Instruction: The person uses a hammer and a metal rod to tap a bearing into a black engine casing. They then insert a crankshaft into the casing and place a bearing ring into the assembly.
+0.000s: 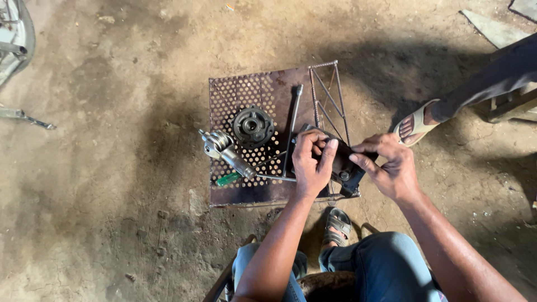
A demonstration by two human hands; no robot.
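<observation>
My left hand [311,159] and my right hand [389,165] both grip a dark metal part [345,165] over the right side of a low perforated metal stand [235,98]. My left fingers curl over the part's top, while my right fingers pinch its right edge. On the stand to the left lie a round black hub [253,126], a steel splined shaft with a yoke end [224,150], a green-handled screwdriver [232,178] and a long L-shaped steel wrench [292,126].
The stand rests on a dirt floor, with a wire frame [330,95] at its right side. Another person's sandaled foot [417,123] and dark trouser leg reach in from the right. My own sandaled foot [337,225] sits below the stand. Metal scraps lie at the far left [22,116].
</observation>
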